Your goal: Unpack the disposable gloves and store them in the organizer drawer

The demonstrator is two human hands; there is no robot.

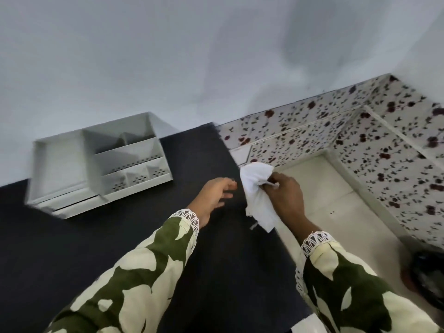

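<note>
Right, the right hand [284,197] is at centre-right of the frame, fingers curled tight around a crumpled white bundle [258,188] that looks like the gloves or their thin wrapper; I cannot tell which from here. The bundle hangs over the right edge of the black tabletop [149,236], part of it over the pale floor beyond. The left hand [215,197] is just beside it, apart from it, fingers loosely spread and holding nothing, hovering above the tabletop. The white organizer [96,164] sits in the left of the frame against the wall, well apart from both hands, its open compartments on top and a drawer front [77,206] low at its base; the blur makes it hard to say whether that drawer is slightly open. My read is that unpacking is in hand. Next would be freeing the gloves, then carrying them left and pulling that drawer out with the empty hand.
</note>
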